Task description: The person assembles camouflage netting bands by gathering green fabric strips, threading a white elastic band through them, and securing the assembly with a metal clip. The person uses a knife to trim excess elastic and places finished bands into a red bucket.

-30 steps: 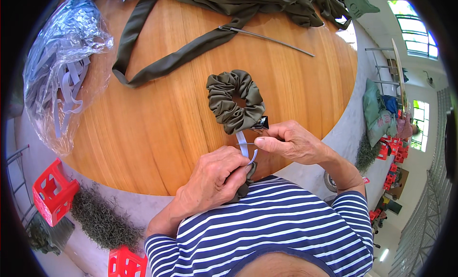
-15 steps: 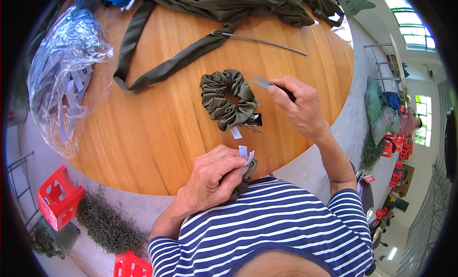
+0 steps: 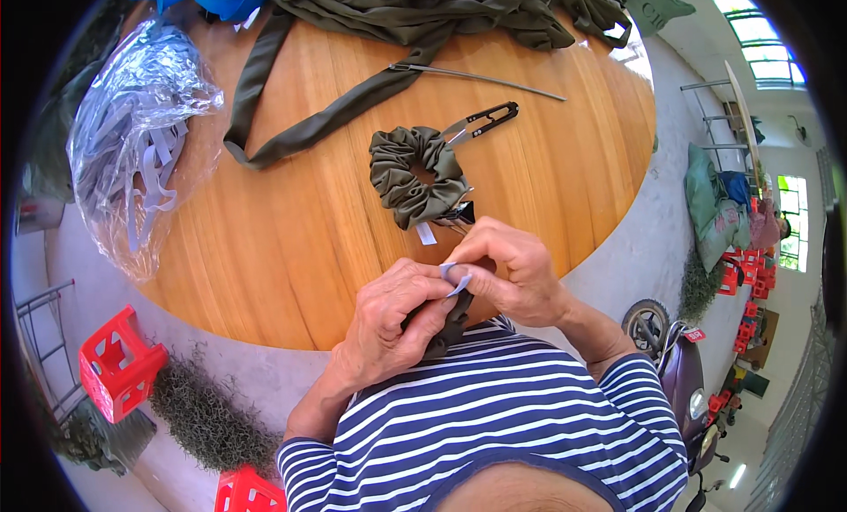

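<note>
Pinching two white elastic ends (image 3: 460, 286).

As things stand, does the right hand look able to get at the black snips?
Probably yes: the black snips lie uncovered beyond the right hand, with bare tabletop between. The hand is busy at the white elastic and would likely need freeing first.

A red stool (image 3: 101, 392) stands at eight o'clock, a second stool (image 3: 240, 478) at seven, a motorbike (image 3: 685, 380) at four, a window (image 3: 752, 34) at two.
</note>
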### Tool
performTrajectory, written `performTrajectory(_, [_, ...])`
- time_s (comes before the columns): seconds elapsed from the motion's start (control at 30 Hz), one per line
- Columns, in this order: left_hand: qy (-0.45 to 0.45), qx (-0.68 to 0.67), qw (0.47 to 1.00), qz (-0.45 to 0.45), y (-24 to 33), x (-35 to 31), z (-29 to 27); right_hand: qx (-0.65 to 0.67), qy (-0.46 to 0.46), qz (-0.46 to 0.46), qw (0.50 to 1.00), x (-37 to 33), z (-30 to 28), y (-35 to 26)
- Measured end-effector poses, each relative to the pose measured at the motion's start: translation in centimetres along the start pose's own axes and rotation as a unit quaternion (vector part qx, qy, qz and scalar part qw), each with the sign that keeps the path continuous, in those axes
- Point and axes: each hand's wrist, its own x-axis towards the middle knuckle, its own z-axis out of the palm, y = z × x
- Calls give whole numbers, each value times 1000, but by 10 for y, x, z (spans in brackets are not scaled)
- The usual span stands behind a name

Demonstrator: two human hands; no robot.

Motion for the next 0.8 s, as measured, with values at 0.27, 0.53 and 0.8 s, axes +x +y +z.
performTrajectory(0.27, [55, -86, 995, -8, -1, 0, 1, 194, 87, 100, 972, 0, 10, -3])
performTrajectory(0.53, [138, -186, 967, -107, -2, -4, 11, 222, 70, 44, 972, -3, 15, 5])
performTrajectory(0.8, [188, -10, 982, -6, -8, -3, 11, 357, 31, 227, 906, -1, 10, 6])
